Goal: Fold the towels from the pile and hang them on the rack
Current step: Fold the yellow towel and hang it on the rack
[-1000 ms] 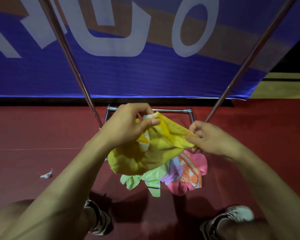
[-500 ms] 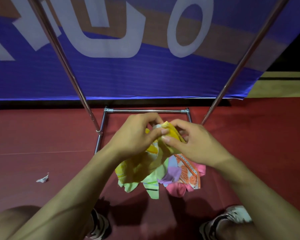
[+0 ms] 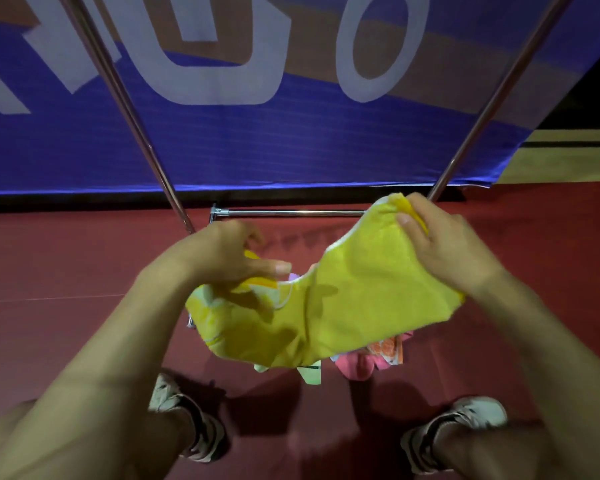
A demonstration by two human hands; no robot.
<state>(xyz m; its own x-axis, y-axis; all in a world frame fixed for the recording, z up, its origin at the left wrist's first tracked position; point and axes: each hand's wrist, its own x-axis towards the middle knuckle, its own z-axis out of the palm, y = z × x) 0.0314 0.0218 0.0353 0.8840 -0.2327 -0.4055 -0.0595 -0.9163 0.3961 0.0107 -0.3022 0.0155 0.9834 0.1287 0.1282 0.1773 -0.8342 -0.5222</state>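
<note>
The yellow towel (image 3: 343, 306) is held in the air over the pile (image 3: 371, 358) on the floor, stretched between both hands. Its long axis runs from low left to high right. The lower corner is pinched by the left hand (image 3: 222, 254), the upper corner by the right hand (image 3: 440, 244), which is raised and lies nearer the rack (image 3: 291, 213). For a fold, the two corners probably need bringing together.

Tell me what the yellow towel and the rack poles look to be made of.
Yellow towel: soft looped cloth, probably terry or microfibre; matte, nubby, and it sags between both hands. Rack poles: metal tubing, likely chrome or polished steel; bright streaks of reflected light run along them.
</note>
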